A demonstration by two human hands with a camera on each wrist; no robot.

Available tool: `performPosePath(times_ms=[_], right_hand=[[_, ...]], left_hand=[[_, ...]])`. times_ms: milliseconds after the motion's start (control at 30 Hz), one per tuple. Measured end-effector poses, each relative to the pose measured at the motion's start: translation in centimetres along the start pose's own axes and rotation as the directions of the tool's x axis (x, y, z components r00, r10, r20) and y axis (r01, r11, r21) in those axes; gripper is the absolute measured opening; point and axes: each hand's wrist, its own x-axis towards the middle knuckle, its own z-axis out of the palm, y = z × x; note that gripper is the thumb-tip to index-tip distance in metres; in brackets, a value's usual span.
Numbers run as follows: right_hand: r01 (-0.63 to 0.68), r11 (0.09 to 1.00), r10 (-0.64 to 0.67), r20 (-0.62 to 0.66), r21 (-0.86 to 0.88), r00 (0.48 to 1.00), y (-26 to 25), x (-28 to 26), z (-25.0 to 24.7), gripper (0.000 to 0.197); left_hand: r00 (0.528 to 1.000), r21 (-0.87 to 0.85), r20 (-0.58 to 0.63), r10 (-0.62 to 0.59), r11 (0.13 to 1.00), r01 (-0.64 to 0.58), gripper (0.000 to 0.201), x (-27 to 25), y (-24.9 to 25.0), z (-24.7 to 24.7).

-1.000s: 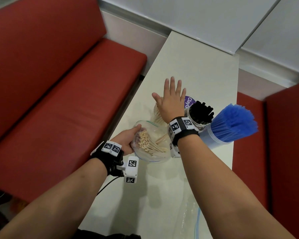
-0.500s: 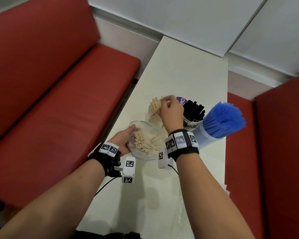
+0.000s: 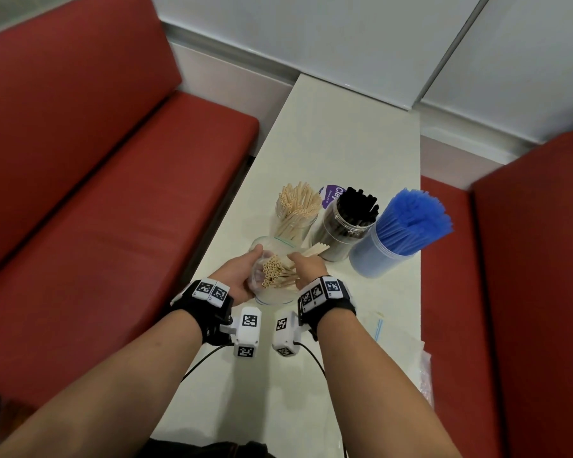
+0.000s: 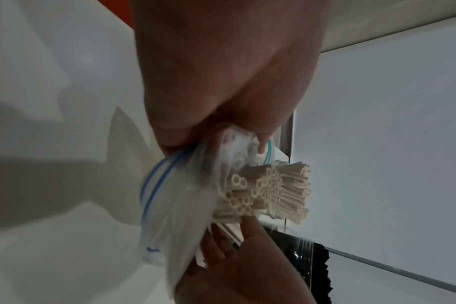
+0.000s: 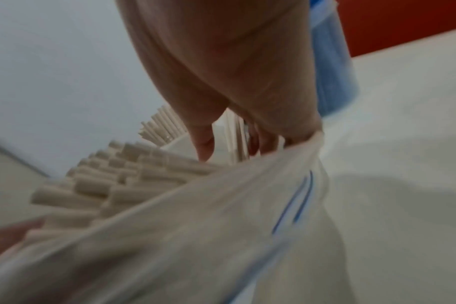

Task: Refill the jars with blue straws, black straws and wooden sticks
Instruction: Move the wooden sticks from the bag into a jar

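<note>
The left hand (image 3: 237, 280) grips the open bag (image 3: 272, 297) of sticks (image 3: 275, 276); the right hand (image 3: 306, 267) reaches in, fingers closing on some. Beyond both hands stands the stick jar (image 3: 293, 216). Loosely gathered, sticks could snag the bag's mouth and scatter over the desk (image 3: 328, 153).

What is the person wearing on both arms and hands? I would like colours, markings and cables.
Both forearms are bare, no sleeves. Each wrist carries a black strap with white blocks printed with black square codes. A white camera box with the same codes hangs under the left wrist, another under the right; each trails a thin black cable. No gloves.
</note>
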Motion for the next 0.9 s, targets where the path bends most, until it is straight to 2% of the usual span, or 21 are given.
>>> performPosePath(times_ms=[133,200,267,333,433,500,567,633,700,800,833,900], right_hand=[[0.069,0.971,-0.029,-0.175,0.229,0.984,0.5,0.4,0.9,0.018],[0.111,0.964,-0.061,-0.205,0.243,0.977,0.3,0.4,1.3,0.013],[0.23,0.953,-0.195,-0.184,0.198,0.964,0.1,0.4,1.4,0.011],[0.394,0.911,-0.382,-0.116,0.12,0.917,0.0,0.2,1.1,0.02],[0.562,0.827,-0.554,0.138,-0.016,0.821,0.3,0.0,0.0,0.026],[0.621,0.772,-0.556,0.328,-0.135,0.764,0.5,-0.1,-0.4,0.024],[0.61,0.768,-0.481,0.454,-0.194,0.75,0.7,-0.1,-0.7,0.01],[0.592,0.769,-0.389,0.558,-0.242,0.733,1.2,-0.2,-0.7,0.036],[0.606,0.731,-0.351,0.588,-0.314,0.729,1.7,-0.5,-0.5,0.05],[0.677,0.634,-0.449,0.535,-0.372,0.715,2.6,-0.6,-0.1,0.049],[0.698,0.623,-0.481,0.53,-0.355,0.699,2.8,-0.6,0.0,0.045],[0.683,0.673,-0.485,0.526,-0.286,0.698,2.8,-0.5,-0.1,0.039]], left_hand=[[1.0,0.052,-0.001,-0.024,0.998,0.024,0.033,-0.2,-0.2,-0.2],[1.0,0.028,0.001,-0.018,0.999,0.018,0.033,0.0,0.0,-0.7],[1.0,-0.001,-0.017,0.002,1.0,-0.002,0.033,0.3,0.5,-1.2],[0.999,-0.037,-0.027,0.02,0.999,-0.021,0.033,0.6,1.0,-1.5],[0.999,-0.083,-0.034,0.041,0.996,-0.043,0.034,1.0,1.6,-1.9],[0.998,-0.079,-0.043,0.037,0.996,-0.04,0.036,1.2,1.9,-1.9],[0.998,-0.088,-0.051,0.031,0.995,-0.035,0.037,1.4,1.9,-1.7],[0.998,-0.098,-0.054,0.023,0.995,-0.028,0.034,1.5,1.9,-1.4],[0.998,-0.089,-0.058,0.019,0.996,-0.024,0.034,1.7,1.7,-1.3],[0.998,-0.073,-0.059,0.014,0.997,-0.019,0.034,1.6,1.5,-1.3],[0.998,-0.073,-0.063,0.011,0.997,-0.015,0.035,1.5,1.6,-1.4],[0.998,-0.088,-0.068,0.0,0.996,-0.006,0.034,1.4,1.8,-1.5]])
